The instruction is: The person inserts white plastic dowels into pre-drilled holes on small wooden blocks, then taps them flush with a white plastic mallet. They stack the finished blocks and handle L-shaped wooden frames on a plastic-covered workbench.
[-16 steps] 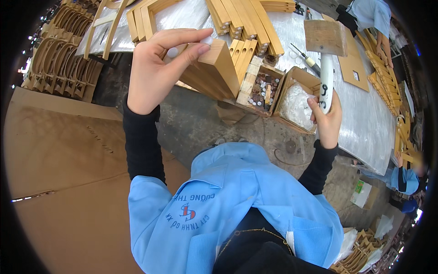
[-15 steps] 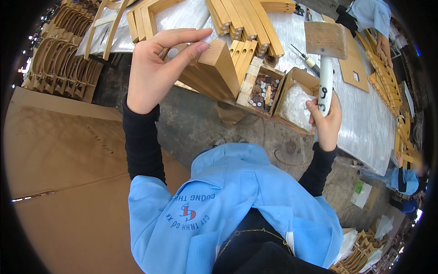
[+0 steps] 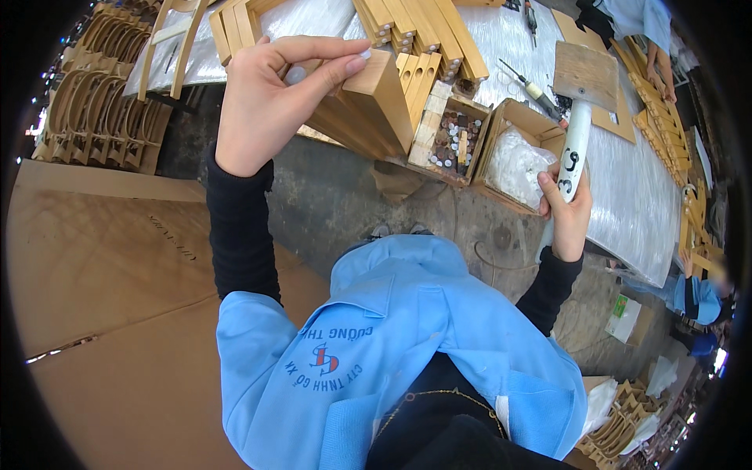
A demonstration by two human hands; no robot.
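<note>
My left hand (image 3: 262,110) pinches a small white round glide (image 3: 366,54) between thumb and fingertips, at the top end of a light wooden piece (image 3: 385,88). Whether the glide touches the wood I cannot tell. A second white disc (image 3: 296,75) shows beneath the hand, on the neighbouring wooden pieces that stand upright together. Over on the right, a mallet (image 3: 586,74) with a block-shaped wooden head and a white handle is raised, head up. My right hand (image 3: 568,210) is wrapped round its handle.
A wooden box (image 3: 427,129) holds several small round glides. Beside it, a cardboard box (image 3: 553,139) contains a white plastic bag (image 3: 513,168). Stacked wooden parts (image 3: 423,31) and a screwdriver (image 3: 536,95) lie on the film-covered table (image 3: 627,204). Another person's arm (image 3: 654,66) is at far right.
The mallet and my right hand have shifted slightly to the right. My left hand keeps its pinch on the glide, which has moved slightly towards the wooden end.
</note>
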